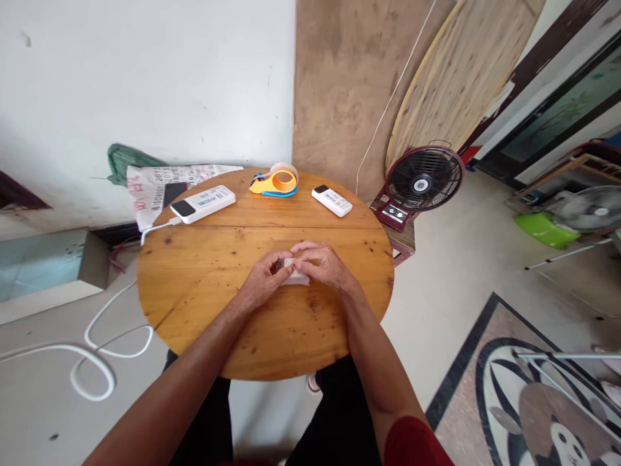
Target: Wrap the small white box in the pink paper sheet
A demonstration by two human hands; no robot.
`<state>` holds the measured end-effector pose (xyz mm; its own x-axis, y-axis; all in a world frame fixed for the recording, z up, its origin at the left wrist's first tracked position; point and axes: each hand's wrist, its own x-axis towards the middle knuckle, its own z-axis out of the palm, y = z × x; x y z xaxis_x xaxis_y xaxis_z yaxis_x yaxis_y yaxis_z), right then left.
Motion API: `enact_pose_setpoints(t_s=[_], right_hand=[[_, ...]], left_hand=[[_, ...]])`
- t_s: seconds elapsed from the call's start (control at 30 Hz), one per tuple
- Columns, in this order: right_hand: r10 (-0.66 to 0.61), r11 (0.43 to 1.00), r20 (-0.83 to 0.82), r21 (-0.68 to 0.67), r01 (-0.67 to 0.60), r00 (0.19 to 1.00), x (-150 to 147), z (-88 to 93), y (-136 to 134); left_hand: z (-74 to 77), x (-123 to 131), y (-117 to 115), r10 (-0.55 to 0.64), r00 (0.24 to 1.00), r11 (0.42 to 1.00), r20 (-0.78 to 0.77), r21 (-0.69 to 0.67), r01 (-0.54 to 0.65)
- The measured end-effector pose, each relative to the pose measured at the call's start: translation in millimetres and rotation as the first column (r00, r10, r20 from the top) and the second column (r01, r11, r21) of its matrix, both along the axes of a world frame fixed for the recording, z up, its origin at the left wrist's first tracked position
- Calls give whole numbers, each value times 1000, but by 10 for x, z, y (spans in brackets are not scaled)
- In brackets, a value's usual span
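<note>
A small white papery piece point(296, 278) sits on the round wooden table point(204, 272), between my two hands and partly hidden by them. My left hand point(268, 277) grips its left side with thumb and bent fingers. From the right, my right hand point(324, 264) pinches its upper part between thumb and fingers, the fingertips of both hands close together. What exactly the white piece is, I cannot make out. Farther back stands a yellow and blue tape dispenser point(264, 186) with a roll of tape on it.
Two white oblong devices with black ends lie on the table: a larger one point(204, 203), with a white cable point(162, 226) plugged in, at left, and a smaller one point(332, 200) at right. A dark red fan point(421, 184) stands beyond the right edge. A white wall point(145, 77) rises behind.
</note>
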<state>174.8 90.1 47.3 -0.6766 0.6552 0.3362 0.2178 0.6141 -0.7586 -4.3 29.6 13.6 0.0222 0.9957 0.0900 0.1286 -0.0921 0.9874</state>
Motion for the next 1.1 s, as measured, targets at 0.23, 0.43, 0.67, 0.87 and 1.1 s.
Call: enact_pose_setpoints(t_s=[0.23, 0.43, 0.67, 0.87, 1.1], right_hand=[[-198, 971, -202, -175, 164, 959, 45, 11, 44], [-333, 892, -133, -366, 266, 934, -25, -88, 83], [-257, 848, -73, -495, 189, 964, -148, -193, 60], [-239, 815, -165, -570, 105, 957, -181, -212, 60], [-329, 744, -272, -664, 71, 904, -46, -172, 114]], left_hand=[[-3, 15, 15, 5, 999, 999, 38, -43, -3], [2, 14, 9, 10, 1000, 999, 13, -32, -10], [43, 0, 3, -23, 998, 999, -50, 46, 25], [-16, -8, 18, -16, 998, 997, -66, 73, 21], [-49, -12, 5, 49, 997, 999, 57, -20, -48]])
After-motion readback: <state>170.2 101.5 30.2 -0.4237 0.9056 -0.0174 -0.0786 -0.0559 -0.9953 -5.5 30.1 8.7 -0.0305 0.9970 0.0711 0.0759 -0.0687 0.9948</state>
